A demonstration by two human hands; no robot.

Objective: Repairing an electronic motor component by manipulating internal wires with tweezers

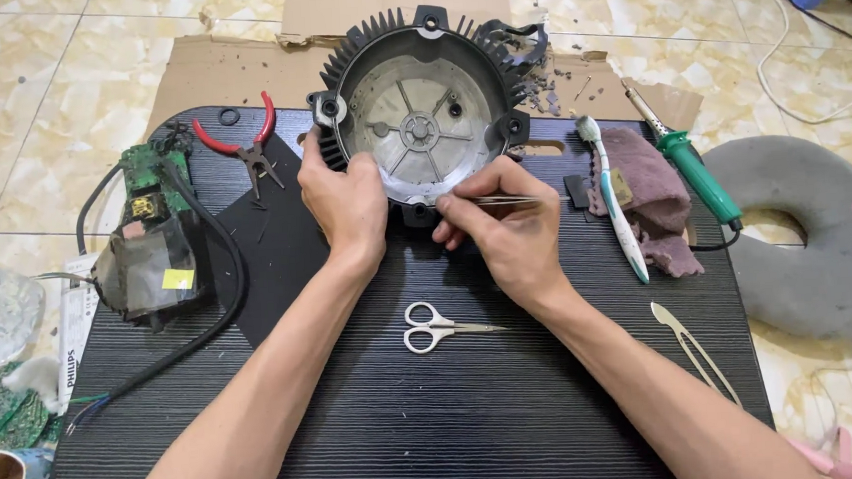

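Closest to us on the dark ribbed board (405,422) there's a little pair of white-handled scissors (436,326), lying flat between our two forearms, not touched by either hand. Off to the near right edge sits a pale plastic pair of tweezers (691,345).

Moving up, our left hand (348,203) is wrapped around the lower left rim of the round finned metal housing (420,110), thumb and fingers closed on it. Our right hand (494,217) is just beside it on the lower right, pinched shut on a thin pair of metal tweezers (512,200) lying roughly level, handle end sticking out to the right. The tips disappear behind our fingers, so we can't tell exactly what they're touching, but they're right at the housing's bottom edge. So the housing sits straight above both hands, open face toward us, propped at the far side of the board.

Left of all that: a green circuit board with black cable (153,232) and red-handled pliers (247,142). To the right, a toothbrush (616,202) rests on a purplish rag (649,196), with a green-handled soldering iron (696,170) beyond it. Cardboard (246,70) lies underneath at the far edge, and a grey ring cushion (809,242) sits on the floor to the right.
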